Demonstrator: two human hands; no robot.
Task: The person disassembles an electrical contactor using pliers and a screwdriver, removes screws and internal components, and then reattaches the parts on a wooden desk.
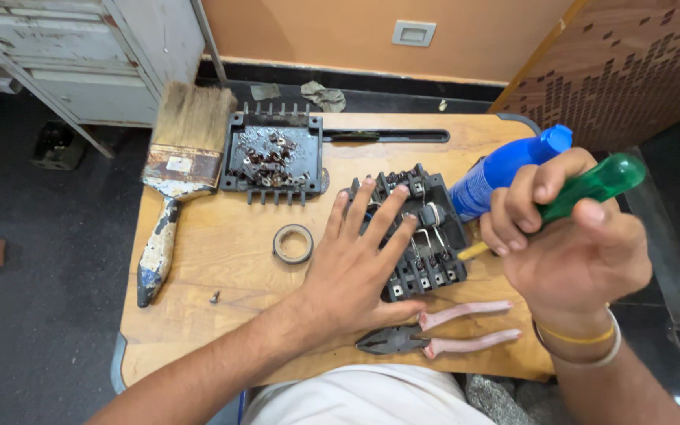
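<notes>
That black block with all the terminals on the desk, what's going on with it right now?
A person's left hand lies flat on the black terminal block, holding it against the wooden desk. The right hand grips a green-handled screwdriver, its shaft angled down at the block. Pliers lie by the near edge; a second block, tape roll, paintbrush and blue bottle lie around.

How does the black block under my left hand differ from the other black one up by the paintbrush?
The near block lies under the left hand, wired, tilted on the table; the far block sits untouched and square-on. The far block's terminals look rusty; the near one's look cleaner. Both are black, ribbed and hold rows of screw terminals.
</notes>
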